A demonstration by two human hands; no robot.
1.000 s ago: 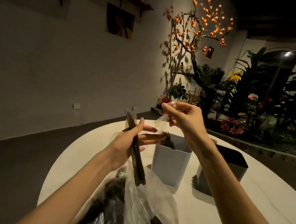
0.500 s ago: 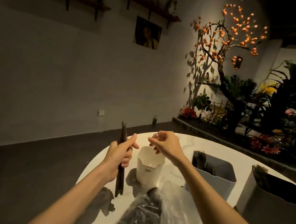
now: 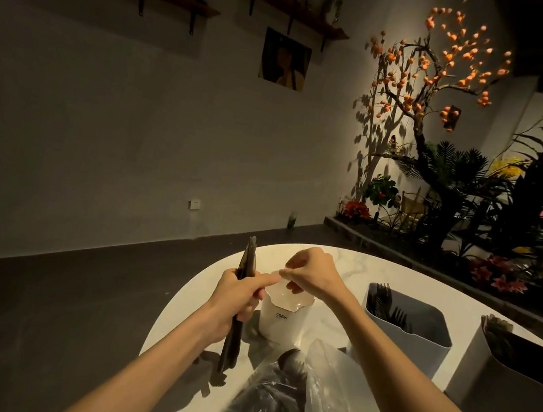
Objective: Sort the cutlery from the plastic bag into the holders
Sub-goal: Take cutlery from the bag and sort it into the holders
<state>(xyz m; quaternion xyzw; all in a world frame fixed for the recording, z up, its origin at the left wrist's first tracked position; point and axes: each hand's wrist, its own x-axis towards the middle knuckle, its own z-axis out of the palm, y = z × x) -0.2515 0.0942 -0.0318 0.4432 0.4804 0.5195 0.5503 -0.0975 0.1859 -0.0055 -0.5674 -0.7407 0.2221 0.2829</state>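
My left hand point(image 3: 234, 296) grips a bundle of dark cutlery point(image 3: 234, 339) upright, just left of a small white cup point(image 3: 282, 319). Its forefinger points toward my right hand point(image 3: 311, 273), which hovers over the cup's mouth with fingers curled, pinching a thin clear wrapper that is hard to make out. The clear plastic bag point(image 3: 317, 398) with several dark pieces lies at the near edge. A grey holder point(image 3: 418, 342) right of the cup contains black forks point(image 3: 384, 305). A second holder point(image 3: 495, 384) at far right holds dark cutlery.
All of this stands on a round white marble table point(image 3: 351, 268); its left edge drops to a dark floor. Plants, a tree with orange fruit point(image 3: 432, 75) and wall shelves are far behind.
The view has swung left, bringing the white cup into sight. My right hand carried the clear wrapper from in front of the grey holder down to the cup's mouth. My left hand turned the bundle upright.
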